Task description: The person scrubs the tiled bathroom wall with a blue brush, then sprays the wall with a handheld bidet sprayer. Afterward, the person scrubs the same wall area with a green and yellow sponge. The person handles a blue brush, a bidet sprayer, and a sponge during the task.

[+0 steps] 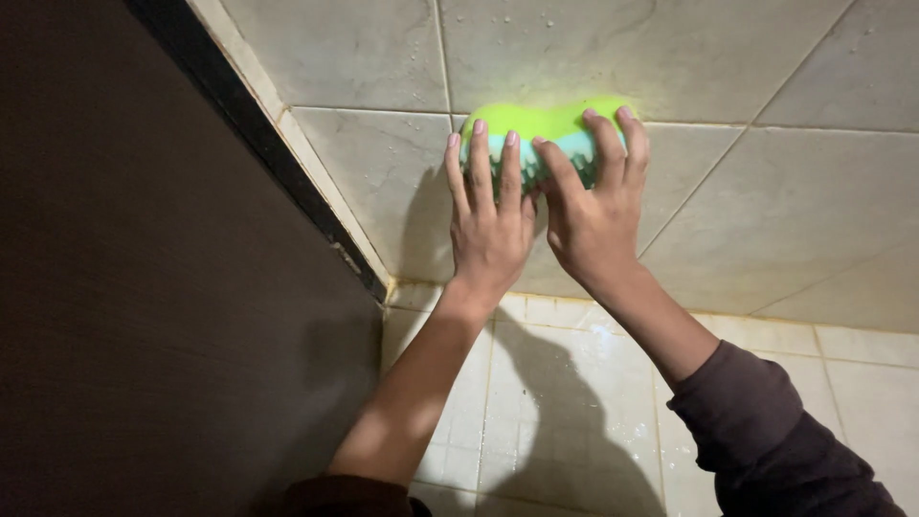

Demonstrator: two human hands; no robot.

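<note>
Dark brown door at 9 o'clock. Left hand and right hand side by side, fingers spread flat, pressing bright green plastic scrub brush with teal bristles against wet beige wall tile at 12 o'clock. Pale floor tiles at 6 o'clock.
</note>
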